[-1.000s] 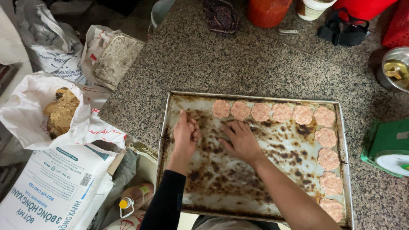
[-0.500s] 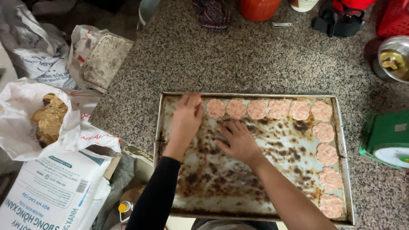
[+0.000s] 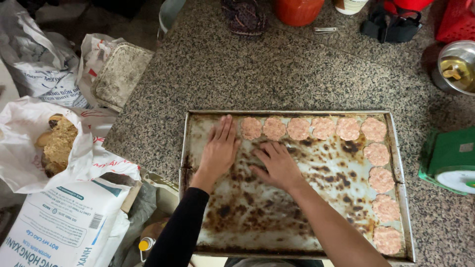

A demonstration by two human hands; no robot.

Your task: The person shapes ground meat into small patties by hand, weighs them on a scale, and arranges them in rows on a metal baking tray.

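A large, stained baking tray is lying on a speckled granite counter, its near edge sitting close to the counter's front edge and its left rim close to the counter's left corner. Pink meat patties are lining the tray's far edge in a row and running down its right side in a column, leaving the centre and the lower left of the tray bare as open working room. The left hand is lying flat on the tray's upper left area, fingers extended and together, palm down, grasping nothing; its fingertips are reaching almost to the far rim, just beside the leftmost patty. The right hand is resting palm down near the tray's middle, fingers spread toward the far left, also released, just below the row of patties and apart from it. Whether anything is lying beneath either palm cannot be told. To the right, a green scale is being cut off by the picture's edge, as is a metal bowl at the far right. Left of the counter, open white bags and a printed sack are crowding the floor, and the tray's near edge is partly hidden by the person's forearms
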